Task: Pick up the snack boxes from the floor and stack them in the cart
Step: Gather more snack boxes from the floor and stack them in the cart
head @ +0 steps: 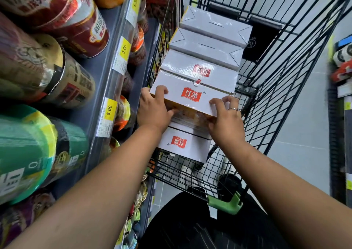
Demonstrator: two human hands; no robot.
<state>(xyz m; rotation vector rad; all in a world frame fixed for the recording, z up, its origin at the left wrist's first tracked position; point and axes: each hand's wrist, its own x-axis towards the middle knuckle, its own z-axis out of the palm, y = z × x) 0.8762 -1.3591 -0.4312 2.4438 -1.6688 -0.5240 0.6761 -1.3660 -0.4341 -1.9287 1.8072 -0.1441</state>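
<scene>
The black wire shopping cart (285, 64) holds a row of white cardboard snack boxes (213, 33) with red logos, packed along its left wall.

Shop aisle: shelf price tags (124, 49), noodle tubs (62, 18), cart (266, 77).

Left side of cart (282, 81) was blocked: white boxes (207, 45) packed front to back against its left wall. Right side of cart was open down to the wire floor. Shelf edge (122, 62) ran just beside cart's left wall; no hand room there.
</scene>
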